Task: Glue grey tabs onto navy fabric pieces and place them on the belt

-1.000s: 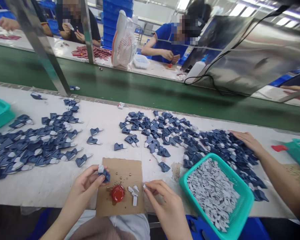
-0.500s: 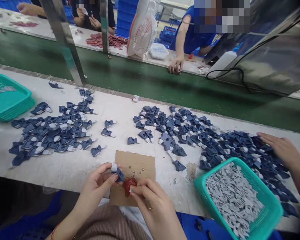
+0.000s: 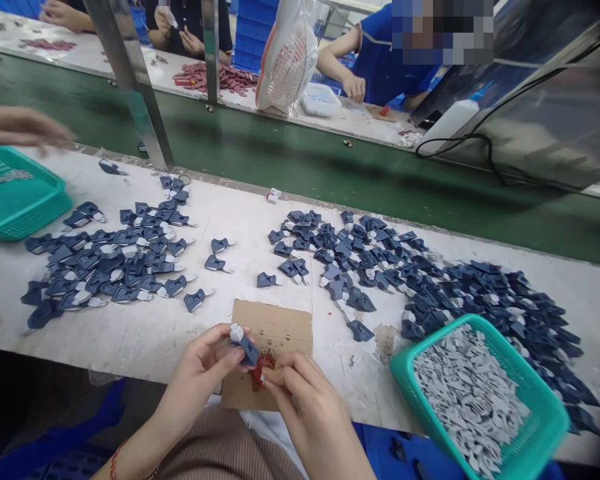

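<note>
White worktop [image 3: 243,220] stretches past me beside a green belt [image 3: 260,155], blue pieces [image 3: 480,293] heaped across it, a teal basket [image 3: 406,375] of grey bits [image 3: 473,400] at right. Over cardboard [image 3: 297,321], the left hand [image 3: 200,363] pinches a blue-and-white piece [image 3: 250,352]; near a red cap [image 3: 266,361], the right hand [image 3: 313,400] grips a tiny white bit [image 3: 263,377].

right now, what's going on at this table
The person's left hand holds a blue part with a pale end over some cardboard. The right hand pinches a small white piece close to the red cap; whether they touch is hard to tell. More blue parts lie on the table, and a basket of grey pieces stands at the right. Another person's hand, blurred, is near a second basket at the left.
</note>
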Available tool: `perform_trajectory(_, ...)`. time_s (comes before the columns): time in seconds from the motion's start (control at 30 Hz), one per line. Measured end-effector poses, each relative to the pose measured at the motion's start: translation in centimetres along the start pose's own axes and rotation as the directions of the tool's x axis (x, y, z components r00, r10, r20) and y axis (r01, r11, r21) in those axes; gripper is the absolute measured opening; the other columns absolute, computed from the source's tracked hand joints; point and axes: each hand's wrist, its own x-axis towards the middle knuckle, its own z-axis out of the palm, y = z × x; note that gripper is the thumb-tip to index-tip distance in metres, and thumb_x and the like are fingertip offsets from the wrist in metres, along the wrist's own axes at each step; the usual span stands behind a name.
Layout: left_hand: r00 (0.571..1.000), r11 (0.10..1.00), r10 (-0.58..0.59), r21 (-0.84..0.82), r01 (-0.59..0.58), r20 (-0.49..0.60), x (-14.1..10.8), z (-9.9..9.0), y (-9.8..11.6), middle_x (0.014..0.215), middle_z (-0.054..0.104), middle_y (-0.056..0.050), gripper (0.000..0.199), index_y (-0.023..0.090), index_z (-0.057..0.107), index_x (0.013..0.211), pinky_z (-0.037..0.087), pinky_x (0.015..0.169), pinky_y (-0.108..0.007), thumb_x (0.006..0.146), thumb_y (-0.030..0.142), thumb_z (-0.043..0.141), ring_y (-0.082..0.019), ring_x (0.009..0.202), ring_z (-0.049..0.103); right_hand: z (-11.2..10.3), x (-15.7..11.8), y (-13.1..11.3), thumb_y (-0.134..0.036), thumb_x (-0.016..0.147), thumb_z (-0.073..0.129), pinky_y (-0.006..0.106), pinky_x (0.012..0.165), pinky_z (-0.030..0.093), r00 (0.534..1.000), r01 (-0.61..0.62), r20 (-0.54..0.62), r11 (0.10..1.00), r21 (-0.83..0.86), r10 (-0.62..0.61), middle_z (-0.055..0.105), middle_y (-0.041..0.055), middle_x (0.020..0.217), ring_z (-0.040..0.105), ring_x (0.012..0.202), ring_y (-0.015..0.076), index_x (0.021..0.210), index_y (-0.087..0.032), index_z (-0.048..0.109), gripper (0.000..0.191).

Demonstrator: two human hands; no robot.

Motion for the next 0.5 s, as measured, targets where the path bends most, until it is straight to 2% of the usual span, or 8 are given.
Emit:
perform_trajectory(0.2,1.000,0.999,0.009,-0.044,-0.008,0.024,-0.1,0.3,0.0,0.106,0.075,-0.007,0.031,0.020,0.070,0.107,0.058,0.079,-0.029,0.080,0.035,0.073,-0.024,0.098,0.069,0.2,-0.1,-0.1,-0.014,0.096,0.047,0.028,0.069,0.052,1.000,-0.008,0.004,1.000,0.022,0.008,0.059,0.0047,0.086,0.062,0.081,0.0176,0.084,-0.020,0.062,0.020)
perform_trajectory(0.3,1.000,0.999,0.021,-0.033,-0.021,0.015,-0.1,0.4,0.1,0.106,0.075,-0.008,0.032,0.019,0.069,0.108,0.058,0.079,-0.029,0.080,0.035,0.073,-0.025,0.099,0.069,-0.3,-0.1,0.0,-0.016,0.095,0.048,0.028,0.070,0.053,0.999,-0.039,-0.010,0.995,0.091,0.040,0.061,0.0047,0.086,0.063,0.080,0.0178,0.084,-0.021,0.065,0.020)
perform_trajectory(0.4,0.999,0.998,0.043,-0.044,-0.042,0.027,-0.2,0.7,0.2,0.104,0.075,-0.009,0.031,0.018,0.068,0.104,0.058,0.079,-0.030,0.079,0.035,0.074,-0.025,0.096,0.071,-1.3,0.1,0.3,-0.023,0.092,0.056,0.028,0.069,0.054,0.985,-0.169,0.010,0.954,0.249,0.172,0.065,0.0048,0.086,0.065,0.079,0.0179,0.087,-0.022,0.071,0.016)
perform_trajectory(0.5,0.996,0.998,0.037,-0.059,-0.032,0.076,-0.4,1.3,0.3,0.098,0.077,-0.008,0.026,0.018,0.067,0.099,0.058,0.079,-0.029,0.079,0.033,0.075,-0.023,0.089,0.072,-2.2,0.6,0.3,-0.034,0.085,0.067,0.027,0.069,0.056,0.947,-0.268,-0.018,0.818,0.509,0.321,0.068,0.0059,0.087,0.067,0.079,0.0187,0.084,-0.022,0.075,0.014)
